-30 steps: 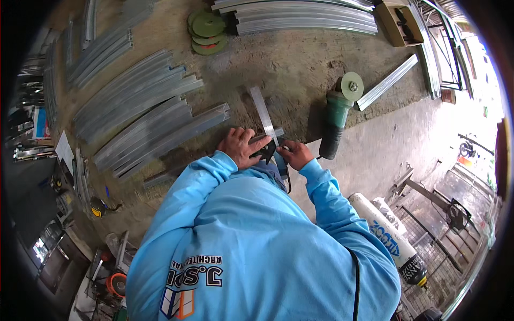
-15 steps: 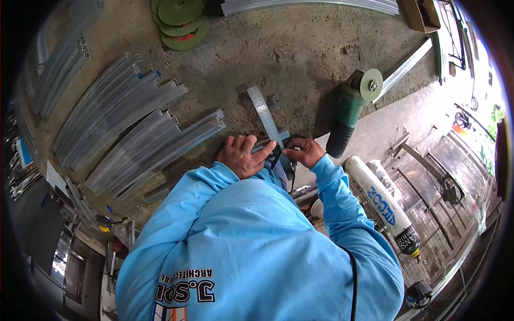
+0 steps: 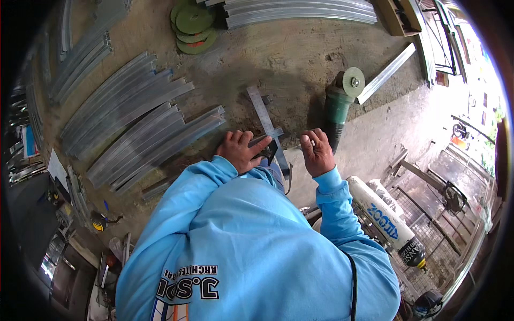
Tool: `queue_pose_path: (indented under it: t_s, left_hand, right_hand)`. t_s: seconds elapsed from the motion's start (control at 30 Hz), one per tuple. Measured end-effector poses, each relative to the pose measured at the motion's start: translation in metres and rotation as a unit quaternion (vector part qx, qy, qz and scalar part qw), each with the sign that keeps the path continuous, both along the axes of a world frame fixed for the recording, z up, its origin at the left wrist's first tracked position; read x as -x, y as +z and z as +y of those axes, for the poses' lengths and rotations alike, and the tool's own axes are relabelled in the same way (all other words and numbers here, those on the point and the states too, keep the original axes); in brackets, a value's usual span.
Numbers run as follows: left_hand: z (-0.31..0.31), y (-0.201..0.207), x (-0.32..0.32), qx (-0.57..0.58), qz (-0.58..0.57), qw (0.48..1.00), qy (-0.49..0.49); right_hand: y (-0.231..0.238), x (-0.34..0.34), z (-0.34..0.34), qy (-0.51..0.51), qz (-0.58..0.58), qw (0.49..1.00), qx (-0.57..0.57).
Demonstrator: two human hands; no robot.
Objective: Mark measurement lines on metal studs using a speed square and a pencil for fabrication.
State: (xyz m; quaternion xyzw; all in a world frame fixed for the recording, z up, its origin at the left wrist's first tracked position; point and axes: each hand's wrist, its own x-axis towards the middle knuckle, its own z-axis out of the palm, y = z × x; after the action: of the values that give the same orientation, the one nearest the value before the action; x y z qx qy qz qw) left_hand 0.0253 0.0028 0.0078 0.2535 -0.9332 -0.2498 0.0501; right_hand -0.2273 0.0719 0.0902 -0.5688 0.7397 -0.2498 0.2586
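A combination square (image 3: 261,111), with a long steel blade and a dark head, lies across the near edge of the worktop. My left hand (image 3: 239,152) is closed on its head, thumb and index finger pressed at the crossing of blade and head. Just right of the square, apart from it, my right hand (image 3: 319,153) is raised with curled fingers; whatever they may hold is hidden. A green angle grinder (image 3: 337,109) with a pale disc rests beyond my right hand. Left of my left hand lie several cut aluminium profiles (image 3: 187,131).
Green cutting discs (image 3: 196,24) are stacked at the far side, beside more long profiles (image 3: 300,12). A cardboard box (image 3: 399,18) stands at the far right corner. One profile (image 3: 386,74) lies by the right edge. A white gas cylinder (image 3: 380,211) lies below, right of my arm.
My right hand has let go of the lower part of the square and moved right. The left hand stays on the square. The view has shifted slightly.
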Motion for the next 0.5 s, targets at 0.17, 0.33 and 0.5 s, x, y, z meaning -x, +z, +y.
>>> queue_pose_path:
  t_s: [0.17, 0.33, 0.5]
  left_hand:
    - [-0.002, 0.003, 0.004, 0.022, 0.015, 1.0, 0.004]
    - [0.0, 0.004, 0.004, 0.043, 0.034, 0.998, 0.007]
    - [0.005, 0.0, 0.001, 0.055, 0.012, 0.998, 0.001]
  right_hand:
    - [-0.013, -0.01, 0.009, -0.122, -0.196, 0.969, -0.084]
    - [-0.014, -0.024, 0.004, -0.046, -0.127, 0.991, 0.011]
    - [-0.004, -0.035, 0.002, -0.002, -0.06, 0.998, 0.005]
